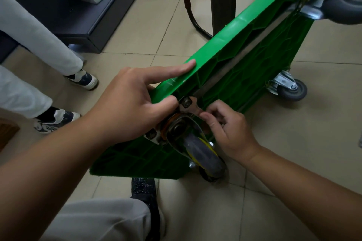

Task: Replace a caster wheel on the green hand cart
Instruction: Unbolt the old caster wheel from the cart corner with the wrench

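Hands (129, 103) (231, 133) grip green cart (244, 60) and wrench (191, 109) beside caster wheel (203, 154); bystander's shoes (84, 79) near.

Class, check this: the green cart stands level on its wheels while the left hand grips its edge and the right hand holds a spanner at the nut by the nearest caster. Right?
Wrong in one respect: the head view shows the green cart tipped onto its side, not level on its wheels. The left hand, right hand, spanner, nut and nearest caster are as stated.

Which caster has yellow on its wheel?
The nearest caster, between the left hand and right hand; the two farther casters have plain grey wheels.
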A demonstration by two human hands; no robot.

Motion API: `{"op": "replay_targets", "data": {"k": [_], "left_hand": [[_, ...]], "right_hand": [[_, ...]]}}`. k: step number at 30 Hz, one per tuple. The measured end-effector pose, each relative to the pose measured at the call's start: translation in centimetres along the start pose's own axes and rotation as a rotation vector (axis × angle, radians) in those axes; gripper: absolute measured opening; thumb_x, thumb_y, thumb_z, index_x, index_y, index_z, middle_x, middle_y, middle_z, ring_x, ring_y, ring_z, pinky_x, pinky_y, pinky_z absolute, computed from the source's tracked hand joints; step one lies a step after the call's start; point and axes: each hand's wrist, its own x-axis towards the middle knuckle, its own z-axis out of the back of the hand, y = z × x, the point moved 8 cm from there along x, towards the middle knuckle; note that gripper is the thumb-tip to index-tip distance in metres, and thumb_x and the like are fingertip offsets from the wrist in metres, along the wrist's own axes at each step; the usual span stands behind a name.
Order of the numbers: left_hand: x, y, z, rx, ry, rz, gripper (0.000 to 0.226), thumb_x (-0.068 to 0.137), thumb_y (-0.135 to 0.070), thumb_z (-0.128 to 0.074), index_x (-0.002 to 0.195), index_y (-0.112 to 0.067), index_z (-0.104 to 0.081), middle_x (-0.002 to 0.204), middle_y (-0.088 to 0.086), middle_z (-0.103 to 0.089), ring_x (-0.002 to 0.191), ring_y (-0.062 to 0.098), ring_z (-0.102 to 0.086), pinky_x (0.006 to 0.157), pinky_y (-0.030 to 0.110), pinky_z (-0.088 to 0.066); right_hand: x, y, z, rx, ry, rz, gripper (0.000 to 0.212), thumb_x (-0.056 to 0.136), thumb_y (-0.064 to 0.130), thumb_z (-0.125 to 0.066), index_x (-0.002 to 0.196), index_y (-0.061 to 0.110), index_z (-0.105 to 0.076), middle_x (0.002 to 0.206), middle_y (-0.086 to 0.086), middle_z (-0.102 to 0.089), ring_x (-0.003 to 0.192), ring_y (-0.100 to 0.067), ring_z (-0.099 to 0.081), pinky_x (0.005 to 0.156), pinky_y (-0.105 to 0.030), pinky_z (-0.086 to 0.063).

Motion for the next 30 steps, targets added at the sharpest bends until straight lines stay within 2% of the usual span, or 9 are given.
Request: {"op": "replay_targets", "data": {"k": [1,4,8,11,15,20,23,26,30], "left_hand": [[0.0,0.0,0.0,-0.002,0.002,0.0,0.061,0.086,-0.025,-0.063,0.137,-0.058,-0.057,0.123,-0.017,-0.073,0.103,0.029,-0.076,0.081,0.055,-0.063],[0.0,-0.1,-0.1,0.01,0.006,-0.002,0.062,0.086,-0.024,-0.062,0.137,-0.058,-0.057,0.13,-0.023,-0.068,0.106,0.03,-0.075,0.083,0.057,-0.062],[0.0,-0.3,-0.1,0.0,0.009,0.005,0.062,0.086,-0.022,-0.062,0.136,-0.058,-0.057,0.128,-0.03,-0.066,0.104,0.026,-0.076,0.081,0.056,-0.063],[0.0,-0.4,-0.1,-0.005,0.009,0.011,0.062,0.086,-0.022,-0.063,0.136,-0.059,-0.057,0.126,-0.032,-0.067,0.1,0.022,-0.076,0.079,0.055,-0.064],[0.1,-0.5,-0.1,-0.007,0.02,0.018,0.062,0.085,-0.027,-0.063,0.135,-0.063,-0.055,0.124,-0.021,-0.071,0.101,0.03,-0.076,0.075,0.056,-0.064],[0.0,-0.5,0.0,-0.019,-0.007,0.017,0.059,0.082,-0.033,-0.062,0.132,-0.064,-0.057,0.12,-0.007,-0.076,0.1,0.031,-0.076,0.082,0.055,-0.062],[0.0,-0.7,0.0,-0.032,-0.007,0.013,0.056,0.076,-0.043,-0.059,0.126,-0.07,-0.057,0.115,-0.005,-0.078,0.095,0.033,-0.077,0.081,0.054,-0.062],[0.0,-0.4,0.3,-0.009,-0.018,0.032,0.057,0.075,-0.042,-0.059,0.123,-0.073,-0.056,0.11,-0.011,-0.078,0.09,0.027,-0.078,0.076,0.05,-0.063],[-0.1,-0.3,0.3,0.027,0.002,0.058,0.06,0.081,-0.035,-0.062,0.133,-0.063,-0.057,0.127,-0.02,-0.07,0.095,0.013,-0.077,0.08,0.046,-0.064]], "right_hand": [[-0.2,-0.2,-0.3,0.043,0.015,-0.026,0.017,0.1,0.045,-0.057,0.089,0.032,-0.057,0.068,0.015,-0.063,0.056,0.005,-0.062,0.052,-0.008,-0.041],[0.1,-1.1,-0.7,0.114,0.016,-0.114,0.024,0.095,0.063,-0.054,0.088,0.041,-0.055,0.069,0.004,-0.064,0.052,-0.01,-0.064,0.047,-0.025,-0.048],[2.2,-0.8,1.2,0.011,-0.009,-0.013,0.028,0.094,0.059,-0.059,0.091,0.031,-0.058,0.076,0.004,-0.061,0.063,-0.014,-0.06,0.056,-0.038,-0.048],[4.2,1.5,3.5,-0.165,0.054,0.191,0.024,0.096,0.045,-0.065,0.092,0.021,-0.063,0.077,0.008,-0.062,0.067,-0.012,-0.06,0.06,-0.036,-0.05],[6.5,7.4,5.7,-0.623,0.143,0.583,0.04,0.1,0.041,-0.065,0.087,0.004,-0.07,0.074,-0.011,-0.067,0.061,-0.03,-0.06,0.058,-0.042,-0.05],[7.2,14.6,5.3,-0.942,0.335,0.903,0.029,0.1,0.032,-0.068,0.086,0.006,-0.067,0.074,-0.014,-0.066,0.065,-0.033,-0.062,0.061,-0.043,-0.05],[6.1,17.2,4.9,-1.009,0.364,1.008,0.026,0.099,0.029,-0.069,0.085,0.008,-0.064,0.073,-0.014,-0.064,0.067,-0.033,-0.061,0.064,-0.043,-0.048],[5.6,18.1,5.3,-0.963,0.323,0.999,0.028,0.099,0.033,-0.069,0.087,0.008,-0.066,0.076,-0.012,-0.066,0.068,-0.032,-0.061,0.067,-0.043,-0.047],[6.1,14.2,7.5,-0.801,0.237,0.608,0.038,0.099,0.044,-0.062,0.088,0.009,-0.068,0.073,-0.008,-0.065,0.062,-0.027,-0.058,0.061,-0.037,-0.047]]}}
